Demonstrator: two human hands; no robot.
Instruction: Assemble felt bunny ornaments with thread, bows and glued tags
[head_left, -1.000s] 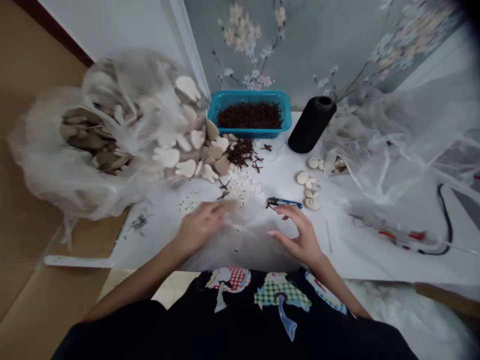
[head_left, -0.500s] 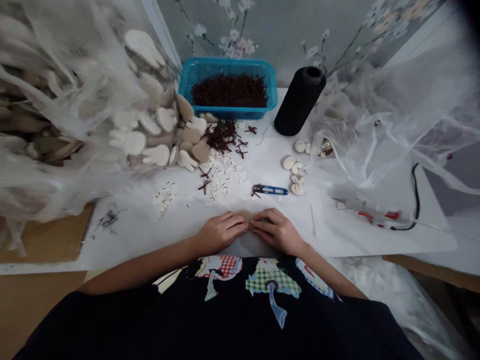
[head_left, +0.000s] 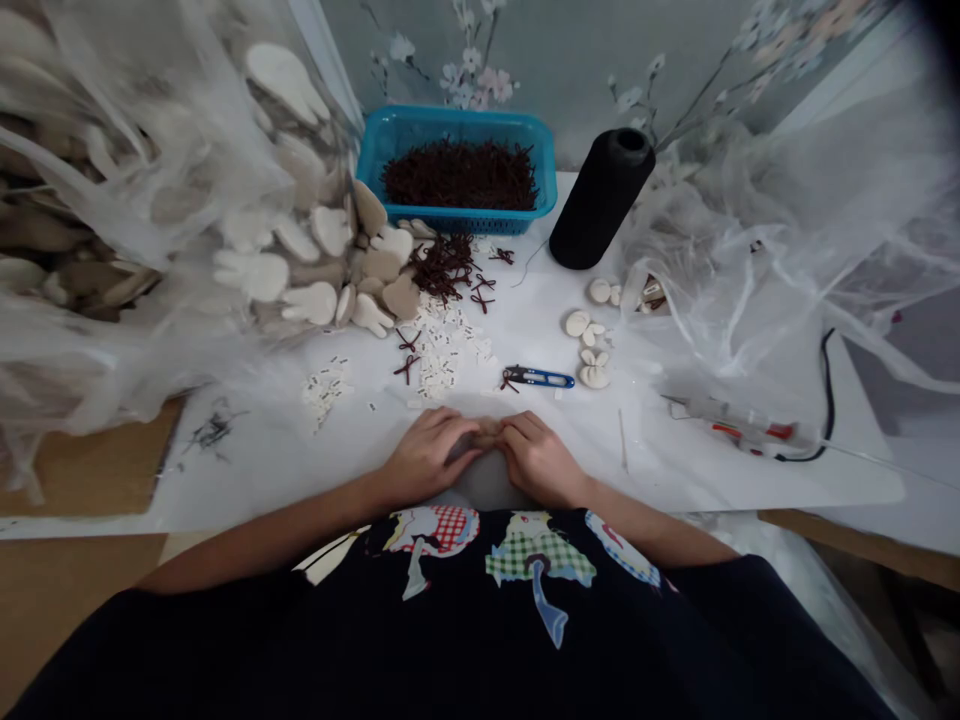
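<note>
Close to my body, my left hand point(head_left: 429, 456) and my right hand point(head_left: 541, 460) meet over the white table. Both pinch a small beige fabric piece point(head_left: 489, 432) from either side. My fingers cover most of it, so its full shape is hidden. Just beyond my right hand lie blue thread snips point(head_left: 541, 377), with a dark brown bow point(head_left: 511, 378) at their tip. Small white labels point(head_left: 442, 355) are scattered past my left hand. Stuffed cream bunny heads point(head_left: 594, 370) sit to the right of the snips.
A blue basket point(head_left: 457, 218) of brown bows stands at the back beside a black thread cone point(head_left: 602, 200). Flat bunny-shaped pieces point(head_left: 311, 303) spill from a plastic bag at left. A glue gun point(head_left: 742, 420) with a cord and a thin stick point(head_left: 623, 440) lie at right.
Both hands have turned a little and shifted slightly, the left thumb now standing apart from its fingers. The beige fabric piece stays between them. The view has moved slightly.
</note>
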